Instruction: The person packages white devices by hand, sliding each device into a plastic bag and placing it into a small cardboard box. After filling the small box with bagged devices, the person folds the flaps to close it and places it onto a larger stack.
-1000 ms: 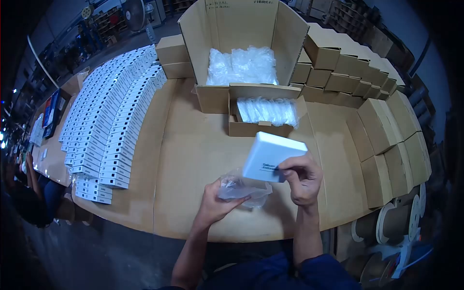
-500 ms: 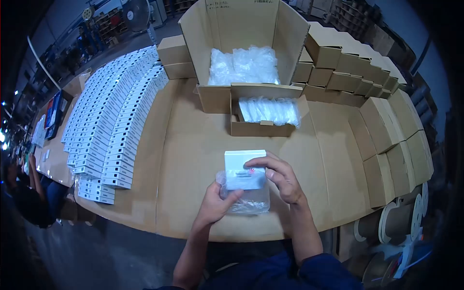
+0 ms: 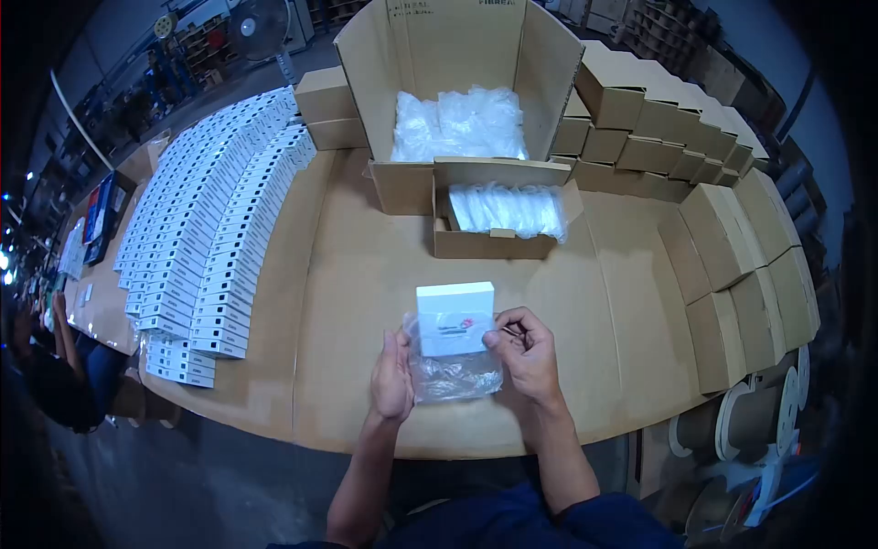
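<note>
A flat white box (image 3: 455, 320) with a small red mark stands partly inside a clear plastic bag (image 3: 457, 380), its upper end sticking out. My left hand (image 3: 393, 380) holds the bag's left edge, thumb up and the other fingers partly hidden behind the plastic. On the other side, my right hand (image 3: 529, 357) pinches the bag near the box's right edge with thumb and curled index finger. Beyond them, a small open carton (image 3: 494, 245) contains a row of white boxes in clear bags (image 3: 508, 210).
Behind the small carton stands a large open carton (image 3: 366, 82) of clear plastic bags (image 3: 457, 123). Stacked white boxes (image 3: 197, 247) cover the table's left side. Brown cartons (image 3: 732, 265) line the right. Another person (image 3: 64, 366) is at the far left.
My right hand has drawn back from the box's face to its right edge. My left thumb has left the box's front, and the box and bag have shifted slightly left.
</note>
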Demonstrator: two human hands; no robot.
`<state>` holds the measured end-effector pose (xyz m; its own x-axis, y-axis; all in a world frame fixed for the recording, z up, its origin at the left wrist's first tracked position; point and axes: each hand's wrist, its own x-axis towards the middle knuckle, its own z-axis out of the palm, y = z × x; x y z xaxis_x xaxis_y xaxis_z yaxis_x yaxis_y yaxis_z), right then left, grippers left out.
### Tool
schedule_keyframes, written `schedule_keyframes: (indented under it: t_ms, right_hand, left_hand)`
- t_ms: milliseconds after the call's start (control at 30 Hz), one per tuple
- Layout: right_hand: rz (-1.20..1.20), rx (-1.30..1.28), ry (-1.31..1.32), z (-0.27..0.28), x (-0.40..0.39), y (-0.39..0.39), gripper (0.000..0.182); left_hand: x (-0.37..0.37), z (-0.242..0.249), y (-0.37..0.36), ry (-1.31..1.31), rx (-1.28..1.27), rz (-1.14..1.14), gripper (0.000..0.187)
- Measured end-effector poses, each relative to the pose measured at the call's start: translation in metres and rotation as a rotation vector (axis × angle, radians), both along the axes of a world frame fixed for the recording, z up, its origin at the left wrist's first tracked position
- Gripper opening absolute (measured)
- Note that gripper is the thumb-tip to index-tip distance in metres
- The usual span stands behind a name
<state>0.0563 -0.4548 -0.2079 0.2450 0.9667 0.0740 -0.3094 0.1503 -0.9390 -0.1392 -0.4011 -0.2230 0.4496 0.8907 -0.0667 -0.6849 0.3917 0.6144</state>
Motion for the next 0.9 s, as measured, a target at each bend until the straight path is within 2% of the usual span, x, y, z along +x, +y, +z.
schedule_keyframes:
  t_ms: [100,133,333,400,500,667,733,900]
  right_hand:
    - [0.014,0.039,0.017,-0.004,0.003,-0.001,0.019]
    - [0.028,0.045,0.009,-0.003,0.004,-0.001,0.019]
    - [0.076,0.026,-0.050,0.000,0.007,-0.004,0.013]
    - [0.103,-0.037,-0.129,0.003,0.011,-0.007,0.010]
    - [0.128,0.113,-0.128,0.008,0.005,-0.004,0.007]
    - [0.176,0.133,0.012,0.003,0.003,-0.007,0.005]
    - [0.170,0.149,-0.057,-0.003,0.002,-0.011,0.005]
    - [0.101,0.142,-0.054,-0.003,-0.004,-0.010,0.007]
  left_hand:
    - [-0.006,-0.004,0.002,0.079,-0.017,0.007,0.041]
    - [-0.006,-0.002,0.000,0.095,0.025,0.020,0.031]
    - [-0.005,-0.006,0.001,0.099,0.011,0.047,0.009]
    - [-0.005,-0.007,0.003,0.100,0.059,0.077,0.008]
    - [0.000,-0.001,0.002,0.153,0.132,0.114,0.010]
    - [0.008,0.002,-0.003,0.123,0.149,0.232,0.012]
    - [0.011,0.010,-0.005,0.196,0.177,0.258,0.009]
    - [0.014,0.010,-0.003,0.173,0.178,0.196,0.010]
